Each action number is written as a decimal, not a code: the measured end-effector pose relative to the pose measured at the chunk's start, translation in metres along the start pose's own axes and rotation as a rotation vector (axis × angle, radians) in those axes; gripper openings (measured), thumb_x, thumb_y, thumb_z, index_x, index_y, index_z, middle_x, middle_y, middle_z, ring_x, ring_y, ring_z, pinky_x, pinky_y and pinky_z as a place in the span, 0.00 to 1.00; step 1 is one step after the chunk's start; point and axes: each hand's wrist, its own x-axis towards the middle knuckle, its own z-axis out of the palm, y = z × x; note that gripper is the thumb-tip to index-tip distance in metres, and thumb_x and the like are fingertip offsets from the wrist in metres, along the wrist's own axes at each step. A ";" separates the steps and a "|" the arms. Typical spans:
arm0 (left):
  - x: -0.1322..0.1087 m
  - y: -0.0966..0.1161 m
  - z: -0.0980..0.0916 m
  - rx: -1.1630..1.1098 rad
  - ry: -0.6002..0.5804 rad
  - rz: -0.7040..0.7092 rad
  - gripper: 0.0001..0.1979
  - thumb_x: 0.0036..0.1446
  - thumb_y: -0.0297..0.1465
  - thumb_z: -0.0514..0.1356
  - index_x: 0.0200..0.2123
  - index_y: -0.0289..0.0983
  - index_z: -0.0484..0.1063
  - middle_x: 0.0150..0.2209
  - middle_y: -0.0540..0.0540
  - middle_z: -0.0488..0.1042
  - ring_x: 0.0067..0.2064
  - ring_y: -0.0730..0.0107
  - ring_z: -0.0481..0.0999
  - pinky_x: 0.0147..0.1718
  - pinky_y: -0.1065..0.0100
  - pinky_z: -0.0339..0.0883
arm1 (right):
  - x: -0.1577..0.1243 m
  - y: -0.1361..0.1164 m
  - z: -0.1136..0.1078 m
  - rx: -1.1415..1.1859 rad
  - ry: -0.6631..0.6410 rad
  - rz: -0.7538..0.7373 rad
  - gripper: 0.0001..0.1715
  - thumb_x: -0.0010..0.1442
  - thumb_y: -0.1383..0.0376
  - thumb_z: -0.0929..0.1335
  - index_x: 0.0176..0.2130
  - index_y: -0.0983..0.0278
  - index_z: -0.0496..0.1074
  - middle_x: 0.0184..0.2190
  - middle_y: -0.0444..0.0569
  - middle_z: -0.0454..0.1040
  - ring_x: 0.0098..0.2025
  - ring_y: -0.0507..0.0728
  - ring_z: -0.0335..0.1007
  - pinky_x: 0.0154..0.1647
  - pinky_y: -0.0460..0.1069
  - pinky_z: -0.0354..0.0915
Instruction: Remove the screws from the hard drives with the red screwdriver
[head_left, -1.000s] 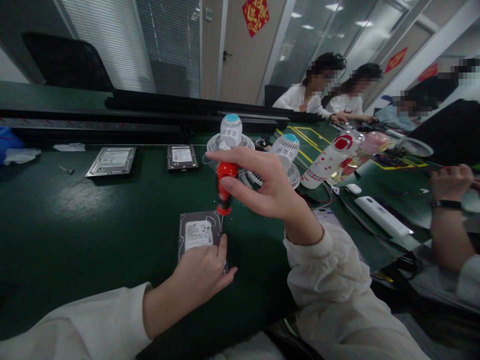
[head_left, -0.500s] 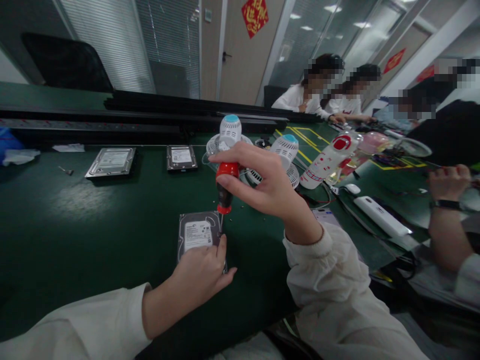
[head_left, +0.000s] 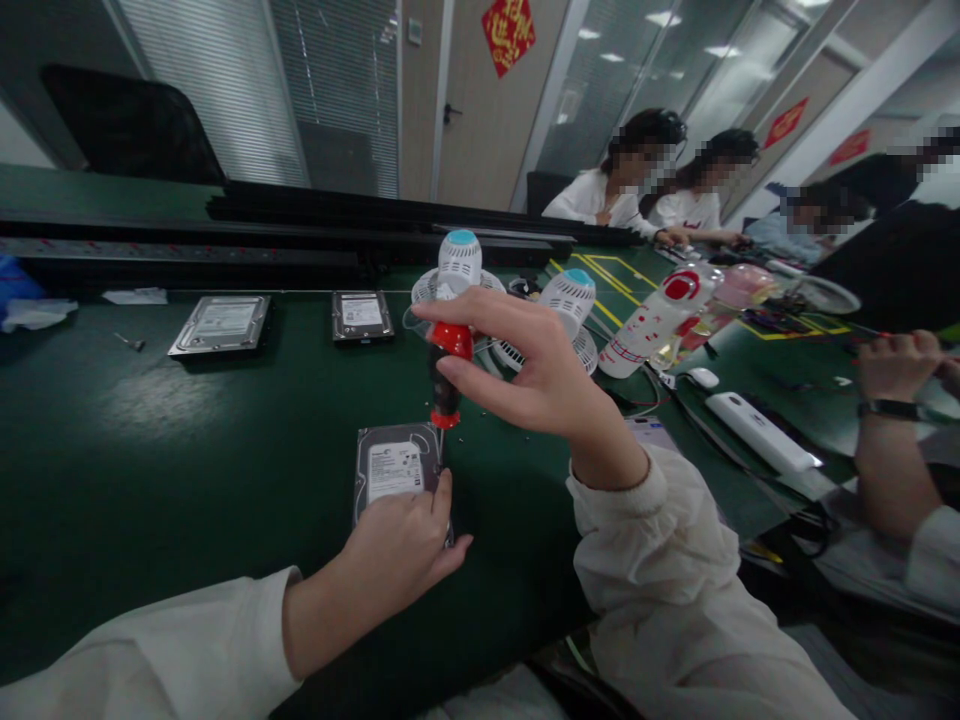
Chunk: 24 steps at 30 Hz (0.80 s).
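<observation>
Glossy plastic screwdriver handle (head_left: 445,385), metallic hard drive (head_left: 394,470), smooth tabletop (head_left: 247,460)

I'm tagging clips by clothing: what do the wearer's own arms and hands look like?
Both sleeves are long and off-white. The right sleeve is baggy and wrinkled, with a gathered cuff; the left sleeve looks smoother. The left hand and right hand are bare, with no gloves or watch visible.
</observation>
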 end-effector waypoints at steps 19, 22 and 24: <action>0.001 0.000 -0.001 0.000 -0.014 0.004 0.34 0.65 0.44 0.58 0.61 0.19 0.66 0.38 0.29 0.81 0.32 0.56 0.81 0.27 0.63 0.72 | 0.003 0.000 0.001 -0.018 -0.008 0.033 0.15 0.63 0.61 0.70 0.46 0.68 0.73 0.39 0.49 0.75 0.40 0.51 0.69 0.44 0.50 0.67; 0.001 0.000 -0.001 0.009 -0.002 0.007 0.33 0.64 0.44 0.58 0.60 0.20 0.67 0.39 0.29 0.81 0.33 0.56 0.81 0.28 0.64 0.72 | 0.003 -0.001 -0.001 0.044 -0.034 0.005 0.18 0.64 0.63 0.68 0.49 0.73 0.72 0.47 0.57 0.74 0.49 0.55 0.71 0.53 0.54 0.67; 0.001 0.000 -0.001 0.012 0.005 0.011 0.33 0.64 0.44 0.58 0.60 0.20 0.67 0.39 0.29 0.81 0.34 0.56 0.82 0.27 0.64 0.72 | 0.002 -0.001 -0.002 0.086 -0.059 -0.021 0.20 0.65 0.65 0.65 0.53 0.74 0.71 0.52 0.60 0.74 0.56 0.57 0.69 0.59 0.56 0.64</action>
